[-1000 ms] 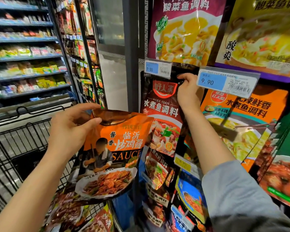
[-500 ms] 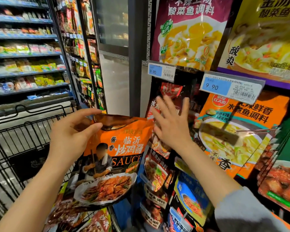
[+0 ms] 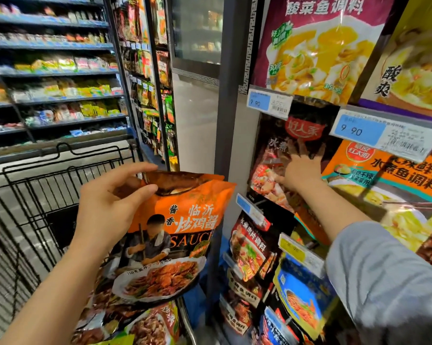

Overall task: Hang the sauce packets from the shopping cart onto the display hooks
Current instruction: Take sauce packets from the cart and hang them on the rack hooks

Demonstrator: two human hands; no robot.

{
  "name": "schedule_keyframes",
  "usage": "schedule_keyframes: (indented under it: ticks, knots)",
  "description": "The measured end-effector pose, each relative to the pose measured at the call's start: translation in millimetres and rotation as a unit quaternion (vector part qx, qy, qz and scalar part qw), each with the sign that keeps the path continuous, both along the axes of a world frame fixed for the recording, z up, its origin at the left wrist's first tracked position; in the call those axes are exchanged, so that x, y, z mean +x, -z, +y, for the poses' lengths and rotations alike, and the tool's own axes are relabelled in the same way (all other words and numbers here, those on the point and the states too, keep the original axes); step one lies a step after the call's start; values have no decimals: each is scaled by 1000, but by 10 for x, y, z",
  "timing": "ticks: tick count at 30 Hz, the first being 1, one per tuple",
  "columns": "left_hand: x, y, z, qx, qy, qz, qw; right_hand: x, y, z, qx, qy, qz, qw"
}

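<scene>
My left hand grips the top of an orange sauce packet, holding it upright over the shopping cart. More packets lie in the cart below it. My right hand lies flat with spread fingers against a dark red packet that hangs on a display hook under a blue 9.90 price tag. The hook itself is hidden behind the tag and packet.
Packed display hooks fill the right: a purple packet above, an orange one beside my right hand, smaller packets below. A dark pillar stands between rack and aisle. Store shelves run along the left.
My right hand let go of the dark red packet's top, dropped lower and opened, and now presses flat on its front. The left hand kept holding the orange packet in place.
</scene>
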State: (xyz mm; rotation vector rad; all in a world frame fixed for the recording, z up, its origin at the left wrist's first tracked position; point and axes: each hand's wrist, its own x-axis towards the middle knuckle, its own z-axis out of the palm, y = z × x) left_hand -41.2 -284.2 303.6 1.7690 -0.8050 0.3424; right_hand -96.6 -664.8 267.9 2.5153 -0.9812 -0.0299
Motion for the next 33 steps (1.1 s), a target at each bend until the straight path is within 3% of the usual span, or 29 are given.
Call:
schedule_keyframes:
  ticks: [3,5,6,9,10,11,15,22,27,33]
  knots:
    - [-9,16,54,0,0,-1,1000,22,-51,171,36,-16,-14,999]
    - [-16,19,79,-4,10,-4,1000,-8,-97,401,133,-96,-144,976]
    - [-23,14,91,-3,14,-8,1000,-46,-127,566,217,-153,-235,935]
    - [-62,-9,133,-13,40,-6,999,-318,-265,1182,503,-272,-419,706]
    - [-77,-17,149,-19,51,2,999,-432,-282,1349,542,-301,-429,657]
    - [-89,-28,162,-26,61,9,998,-529,-294,1489,541,-331,-421,648]
    - [-134,-86,220,-39,117,-1,992,-753,-323,1741,437,-363,-398,720]
    - [-249,-131,417,-44,205,-41,977,-1245,-422,2185,391,-278,-446,755]
    - [-340,-45,423,-84,278,-7,957,-1681,-519,2576,338,-203,-507,766]
    - [-756,-74,149,-132,372,57,917,-2353,-873,2826,239,-122,-482,834]
